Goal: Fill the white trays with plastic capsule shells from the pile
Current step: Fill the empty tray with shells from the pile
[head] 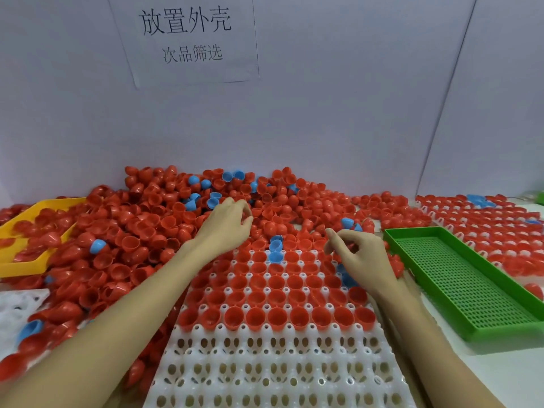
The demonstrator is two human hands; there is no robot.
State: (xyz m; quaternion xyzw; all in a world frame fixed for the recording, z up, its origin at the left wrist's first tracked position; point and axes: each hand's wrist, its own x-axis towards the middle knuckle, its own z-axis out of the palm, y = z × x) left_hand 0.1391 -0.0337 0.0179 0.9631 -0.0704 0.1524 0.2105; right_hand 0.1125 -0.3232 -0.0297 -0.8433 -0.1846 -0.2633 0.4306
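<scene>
A white tray [265, 366] lies in front of me. Its far rows hold red capsule shells [276, 316] and a few blue ones [275, 256]; its near rows are bare. Behind it and to the left spreads a big pile of red shells [141, 231] with some blue mixed in. My left hand [226, 225] reaches into the pile just beyond the tray's far left corner, fingertips bent down among red shells; whether it grips one is hidden. My right hand [359, 257] hovers over the tray's far right part, fingers loosely curled, index finger out, with nothing seen in it.
A green perforated tray [459, 287] sits to the right, with a shell-filled white tray [485, 228] behind it. A yellow tray [32, 263] with red shells sits at the left, and part of another white tray [17, 310] is near it. A white wall with a paper sign [185, 39] closes the back.
</scene>
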